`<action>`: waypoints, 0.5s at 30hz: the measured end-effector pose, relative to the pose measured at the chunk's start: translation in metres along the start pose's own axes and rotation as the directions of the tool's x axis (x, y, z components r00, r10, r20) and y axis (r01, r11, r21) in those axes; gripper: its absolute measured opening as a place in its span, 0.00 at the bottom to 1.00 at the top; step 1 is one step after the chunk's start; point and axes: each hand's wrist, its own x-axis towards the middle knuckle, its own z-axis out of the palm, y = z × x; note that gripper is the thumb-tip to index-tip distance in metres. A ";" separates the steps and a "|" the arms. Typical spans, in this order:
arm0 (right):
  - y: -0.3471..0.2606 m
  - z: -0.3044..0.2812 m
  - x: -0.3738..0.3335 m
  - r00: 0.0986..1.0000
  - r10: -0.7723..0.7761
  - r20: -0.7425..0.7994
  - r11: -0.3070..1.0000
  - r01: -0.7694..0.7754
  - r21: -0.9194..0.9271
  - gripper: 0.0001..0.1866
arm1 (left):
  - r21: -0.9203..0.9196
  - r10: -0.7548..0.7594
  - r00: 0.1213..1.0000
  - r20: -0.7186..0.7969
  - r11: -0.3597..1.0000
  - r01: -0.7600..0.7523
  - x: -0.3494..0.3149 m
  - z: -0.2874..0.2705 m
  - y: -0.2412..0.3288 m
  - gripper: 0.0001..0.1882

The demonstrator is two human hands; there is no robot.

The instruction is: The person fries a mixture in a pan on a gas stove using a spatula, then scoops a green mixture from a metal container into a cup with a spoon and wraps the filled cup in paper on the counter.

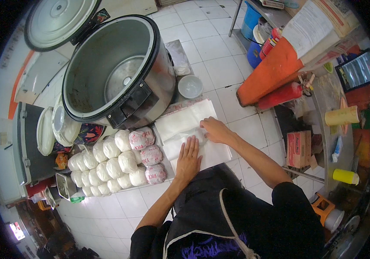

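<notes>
White wrapping paper (pixel 174 125) lies in a stack of sheets in front of me. My left hand (pixel 188 156) presses on it with fingers stretched out flat. The fingers of my right hand (pixel 214 129) are curled at the far right of a folded, raised part of the paper, gripping it. Whether anything lies inside the fold is hidden. To the left sit rows of rounded white paper-wrapped bundles (pixel 127 161), several high. Those nearest the paper have red-printed wraps (pixel 151 155).
A large rice cooker (pixel 163 82) stands behind the bundles, its lid (pixel 62 19) raised and its pot showing bare metal. A small clear bowl (pixel 190 86) is beside it. Lidded white tubs (pixel 59 125) stand left; a fire extinguisher (pixel 280 96) and metal table (pixel 319 103) are right.
</notes>
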 end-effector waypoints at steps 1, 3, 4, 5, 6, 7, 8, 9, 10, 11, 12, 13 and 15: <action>-0.001 0.002 0.001 0.997 0.047 0.055 0.999 -0.047 -0.005 0.18 | -0.004 -0.012 1.000 0.029 1.000 0.012 0.000 0.000 0.000 0.42; -0.007 0.010 -0.002 0.987 0.145 0.069 0.989 -0.144 -0.033 0.18 | -0.026 -0.011 1.000 0.008 1.000 0.011 0.000 0.001 0.001 0.42; -0.013 0.016 -0.008 0.980 0.197 0.029 0.979 -0.196 -0.049 0.19 | -0.032 -0.024 1.000 0.007 0.999 0.025 0.000 0.001 0.002 0.41; -0.019 0.023 -0.016 0.975 0.223 -0.010 0.973 -0.223 -0.051 0.20 | -0.037 -0.019 1.000 0.011 0.999 0.020 0.000 0.001 0.002 0.41; -0.027 0.031 -0.028 0.977 0.185 -0.103 0.981 -0.190 -0.033 0.23 | -0.037 -0.018 1.000 0.008 0.999 0.019 0.000 0.002 0.001 0.41; -0.033 0.039 -0.042 0.973 0.123 -0.194 0.992 -0.127 -0.010 0.27 | -0.036 -0.028 0.999 0.017 0.999 0.028 0.000 0.003 0.000 0.41; -0.038 0.046 -0.054 0.970 0.112 -0.215 0.994 -0.112 0.013 0.30 | -0.036 -0.014 1.000 -0.008 0.999 0.014 0.000 0.003 -0.002 0.39; -0.042 0.051 -0.064 0.952 0.018 -0.306 0.999 -0.028 -0.031 0.33 | -0.032 -0.009 1.000 -0.022 0.999 0.008 0.000 0.004 -0.005 0.38; -0.046 0.055 -0.074 0.945 -0.025 -0.326 0.997 0.002 -0.072 0.37 | -0.033 0.005 1.000 -0.017 0.999 -0.006 0.000 0.005 -0.008 0.36; -0.049 0.059 -0.080 0.916 -0.083 -0.392 0.993 0.043 -0.110 0.40 | -0.032 0.017 0.999 -0.040 0.999 -0.018 0.000 0.006 -0.013 0.36; -0.051 0.061 -0.085 0.943 -0.022 -0.333 0.998 0.000 -0.066 0.42 | -0.038 0.039 0.998 -0.047 0.998 -0.041 0.000 0.008 -0.019 0.35; -0.053 0.062 -0.087 0.947 0.019 -0.321 0.999 -0.027 -0.020 0.43 | -0.013 0.042 0.997 -0.067 0.999 -0.043 0.000 0.010 -0.023 0.34; -0.056 0.061 -0.087 0.950 0.068 -0.304 0.998 -0.063 0.026 0.44 | -0.319 -0.153 0.980 -0.130 0.942 0.105 -0.002 0.017 -0.027 0.32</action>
